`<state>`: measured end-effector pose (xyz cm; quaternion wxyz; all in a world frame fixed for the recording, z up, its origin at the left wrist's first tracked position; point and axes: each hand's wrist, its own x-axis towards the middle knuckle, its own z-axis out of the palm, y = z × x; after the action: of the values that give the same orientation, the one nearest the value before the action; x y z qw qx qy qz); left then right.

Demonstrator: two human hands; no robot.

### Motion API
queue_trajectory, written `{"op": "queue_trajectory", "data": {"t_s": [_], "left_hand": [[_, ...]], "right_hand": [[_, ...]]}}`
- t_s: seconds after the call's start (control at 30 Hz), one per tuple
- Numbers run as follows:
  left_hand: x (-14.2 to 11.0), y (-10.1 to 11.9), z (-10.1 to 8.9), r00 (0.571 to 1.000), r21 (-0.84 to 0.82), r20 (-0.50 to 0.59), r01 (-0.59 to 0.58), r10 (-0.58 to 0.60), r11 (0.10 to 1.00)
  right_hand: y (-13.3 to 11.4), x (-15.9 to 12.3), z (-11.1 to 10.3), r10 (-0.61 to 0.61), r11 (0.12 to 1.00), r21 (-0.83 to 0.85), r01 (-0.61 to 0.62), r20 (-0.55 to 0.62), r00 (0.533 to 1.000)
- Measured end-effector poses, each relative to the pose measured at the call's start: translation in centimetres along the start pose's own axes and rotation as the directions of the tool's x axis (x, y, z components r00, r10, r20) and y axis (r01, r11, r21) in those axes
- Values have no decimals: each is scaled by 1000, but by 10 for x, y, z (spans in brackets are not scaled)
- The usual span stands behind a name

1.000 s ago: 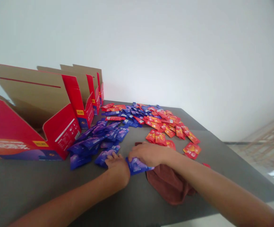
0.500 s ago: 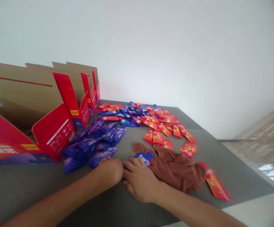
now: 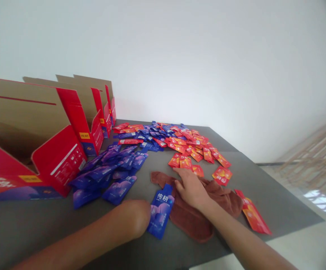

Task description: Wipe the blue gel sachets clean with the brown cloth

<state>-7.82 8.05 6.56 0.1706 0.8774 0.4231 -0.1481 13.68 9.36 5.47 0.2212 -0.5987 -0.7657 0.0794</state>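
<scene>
My left hand (image 3: 140, 217) is bent at the wrist low in the middle, its fingers hidden from view. Right against it is a blue pouch (image 3: 161, 212), front face up, which overlaps the edge of a brown cloth (image 3: 193, 225). I cannot tell whether the fingers grip this pouch. My right hand (image 3: 192, 187) lies over the crumpled cloth with fingers stretched out, the forefinger close to the nearest orange-red pouches (image 3: 185, 162). Left of the hands is a pile of blue pouches (image 3: 106, 170).
Open red cartons (image 3: 62, 161) stand in a row along the left. A mixed heap of blue and red pouches (image 3: 163, 135) covers the far part of the grey table (image 3: 151, 161). Single red pouches lie right of the cloth (image 3: 254, 213) and beyond it (image 3: 222, 175).
My right hand has let go of the blue pouch and moved right and away onto the cloth, its fingers straightening. The pouch now shows its whole front beside my left hand.
</scene>
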Motion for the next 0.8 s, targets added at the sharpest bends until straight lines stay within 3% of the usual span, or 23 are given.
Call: {"op": "queue_trajectory", "data": {"t_s": [0.1, 0.3, 0.43, 0.53, 0.6, 0.63, 0.7, 0.77, 0.8], "left_hand": [[0, 15, -1, 998, 12, -14, 64, -63, 998], [8, 41, 0, 967, 26, 91, 237, -238, 971], [4, 52, -3, 958, 18, 127, 258, -258, 966], [3, 53, -2, 956, 6, 116, 269, -268, 963], [4, 51, 1, 951, -3, 124, 287, -284, 958], [6, 50, 3, 948, -9, 128, 295, -291, 956], [8, 49, 8, 947, -21, 117, 305, -300, 952], [9, 50, 14, 946, -38, 73, 319, -316, 947], [9, 51, 16, 945, -55, 32, 326, -324, 944]], "right_hand": [[17, 18, 6, 60, 998, -43, -53, 162, 985], [12, 42, 26, 3, 1000, -29, 4, 235, 972], [12, 62, 15, 84, 995, -63, -81, 44, 995], [18, 65, -10, 137, 987, -66, -145, -119, 983], [19, 57, -28, 120, 990, -50, -129, -154, 981], [16, 49, -34, 87, 995, -36, -94, -162, 983], [6, 29, -41, -123, 992, 25, 127, -141, 982], [-9, 8, -37, -314, 949, 43, 312, 54, 948], [-17, -1, -32, -385, 922, 44, 384, 179, 905]]}}
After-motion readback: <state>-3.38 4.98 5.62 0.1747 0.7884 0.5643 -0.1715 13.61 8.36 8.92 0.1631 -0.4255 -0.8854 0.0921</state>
